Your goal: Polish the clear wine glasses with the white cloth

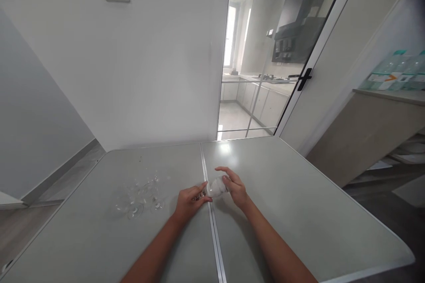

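Note:
A clear drinking glass [209,189] lies sideways between my two hands, over the seam of the table. My left hand [191,201] is closed around its left end, fingers and thumb on opposite sides. White cloth or tissue [218,187] shows at the glass's right part, seemingly inside it. At that end my right hand [236,188] is partly closed on the white material, with one finger stretched out above the glass. Its other fingertips are hidden. Left of my hands, several clear stemmed glasses [134,208] stand close together on the table; their outlines are faint.
The pale table [299,212] has a metal seam [217,252] down its middle and meets a white wall [159,75] at the back. A glass door [255,75] with a black handle [304,79] is behind. Bottles [393,70] stand on a shelf at right.

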Available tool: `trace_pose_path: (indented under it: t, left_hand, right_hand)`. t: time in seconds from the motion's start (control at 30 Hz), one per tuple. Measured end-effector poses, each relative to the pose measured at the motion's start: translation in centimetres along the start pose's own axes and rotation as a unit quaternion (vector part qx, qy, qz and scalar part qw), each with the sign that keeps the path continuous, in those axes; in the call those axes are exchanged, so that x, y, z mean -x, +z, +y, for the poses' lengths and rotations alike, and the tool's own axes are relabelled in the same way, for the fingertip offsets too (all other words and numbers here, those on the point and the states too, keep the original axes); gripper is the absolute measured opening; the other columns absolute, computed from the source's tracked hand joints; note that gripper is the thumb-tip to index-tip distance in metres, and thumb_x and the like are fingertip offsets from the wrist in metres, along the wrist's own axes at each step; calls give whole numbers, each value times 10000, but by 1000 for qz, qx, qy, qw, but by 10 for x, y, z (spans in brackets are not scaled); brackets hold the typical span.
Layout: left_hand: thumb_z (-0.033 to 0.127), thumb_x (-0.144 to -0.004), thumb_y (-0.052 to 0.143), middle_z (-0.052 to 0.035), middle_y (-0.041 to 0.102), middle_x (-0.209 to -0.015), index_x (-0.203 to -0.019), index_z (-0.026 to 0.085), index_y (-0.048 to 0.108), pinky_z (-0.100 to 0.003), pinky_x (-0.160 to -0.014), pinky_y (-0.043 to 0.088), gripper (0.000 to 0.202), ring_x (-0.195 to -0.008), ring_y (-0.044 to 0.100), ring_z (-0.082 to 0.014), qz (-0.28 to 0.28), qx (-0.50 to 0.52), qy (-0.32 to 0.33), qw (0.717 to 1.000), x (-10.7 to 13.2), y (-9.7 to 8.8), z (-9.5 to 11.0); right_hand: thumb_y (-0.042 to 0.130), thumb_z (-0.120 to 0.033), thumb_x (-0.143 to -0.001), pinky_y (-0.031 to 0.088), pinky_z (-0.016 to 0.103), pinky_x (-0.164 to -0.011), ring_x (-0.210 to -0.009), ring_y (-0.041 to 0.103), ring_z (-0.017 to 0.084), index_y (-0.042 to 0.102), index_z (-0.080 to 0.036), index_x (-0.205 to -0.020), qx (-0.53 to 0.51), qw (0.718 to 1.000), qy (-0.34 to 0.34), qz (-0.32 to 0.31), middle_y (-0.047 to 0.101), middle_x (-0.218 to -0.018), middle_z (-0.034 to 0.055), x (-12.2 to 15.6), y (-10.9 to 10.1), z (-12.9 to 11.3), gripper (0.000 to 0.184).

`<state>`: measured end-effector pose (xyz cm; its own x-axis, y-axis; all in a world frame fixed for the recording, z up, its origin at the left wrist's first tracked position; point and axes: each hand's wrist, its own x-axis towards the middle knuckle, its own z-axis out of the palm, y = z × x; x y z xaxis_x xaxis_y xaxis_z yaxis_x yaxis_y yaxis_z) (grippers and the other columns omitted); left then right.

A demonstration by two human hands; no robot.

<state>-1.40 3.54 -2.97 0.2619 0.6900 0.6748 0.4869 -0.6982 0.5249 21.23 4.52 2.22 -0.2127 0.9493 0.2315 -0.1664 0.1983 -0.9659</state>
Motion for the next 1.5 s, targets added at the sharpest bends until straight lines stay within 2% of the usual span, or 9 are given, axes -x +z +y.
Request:
trace_pose_path:
  t: [0.13,0.2,0.37,0.63,0.87,1.07,1.2,1.4,1.5]
  left_hand:
    - [421,-818,764,22,668,-718,-1285,229,672,-194,-635,503,513,-574,545,-80,28,23,-52,998,-2,-2,7]
    - [422,-817,761,16,667,-747,-1265,228,672,-205,-647,508,497,-605,564,-91,28,50,-84,995,-4,-2,9]
    - [401,-832,731,8,668,-762,-1123,206,603,-208,-600,479,373,-643,599,-119,-19,127,-166,978,-4,1,8]
    - [395,-806,737,49,591,-663,-1008,210,558,-204,-575,450,327,-572,542,-107,-10,113,-189,975,-4,3,8]
    - [319,-836,699,36,616,-656,-951,212,612,-204,-561,422,179,-542,542,-102,-15,-31,-92,995,3,7,4]
    - [414,-807,753,55,510,-555,-625,194,439,-191,-518,372,424,-495,461,-74,-17,29,-27,999,-1,1,13]
    - [410,-833,719,40,513,-588,-611,190,412,-197,-562,402,439,-550,489,-84,58,88,-116,988,-6,-3,17]
    - [436,-858,689,39,504,-606,-637,190,429,-208,-586,396,421,-581,483,-93,84,80,-169,979,-8,0,15]
    - [453,-879,664,51,464,-574,-628,193,429,-212,-570,380,431,-545,450,-90,103,31,-175,979,-10,0,13]
  right_hand:
    - [634,-470,-903,439,243,-620,-663,532,143,582,-278,-1322,-136,970,-16,202,613,-782,-10,-5,0,6,465]
    - [666,-475,-879,473,266,-654,-720,580,164,587,-287,-1317,-185,959,-5,213,663,-874,12,-8,6,7,483]
    - [614,-500,-907,511,330,-747,-868,632,222,714,-192,-1091,-260,963,57,49,702,-1023,95,-8,34,9,373]
    - [510,-426,-990,459,405,-999,-1085,619,243,688,-253,-1189,2,991,-112,69,687,-1185,79,10,33,7,319]
    - [418,-297,-995,297,544,-1167,-1145,618,269,645,-260,-1266,276,897,-264,-224,696,-1185,102,5,9,-13,356]
    - [479,-461,-979,515,346,-803,-858,628,214,681,-209,-1054,39,997,-9,-63,692,-955,73,-1,11,-3,331]
    - [565,-514,-924,509,314,-680,-777,619,203,655,-199,-1043,-166,981,90,38,675,-925,69,-1,28,10,349]
    - [486,-491,-987,485,406,-984,-1138,593,238,585,-291,-1268,17,988,-63,139,638,-1241,70,11,46,20,359]
    - [435,-407,-1017,360,491,-1137,-1327,512,267,582,-272,-1311,167,970,-172,30,610,-1353,99,10,39,16,355]
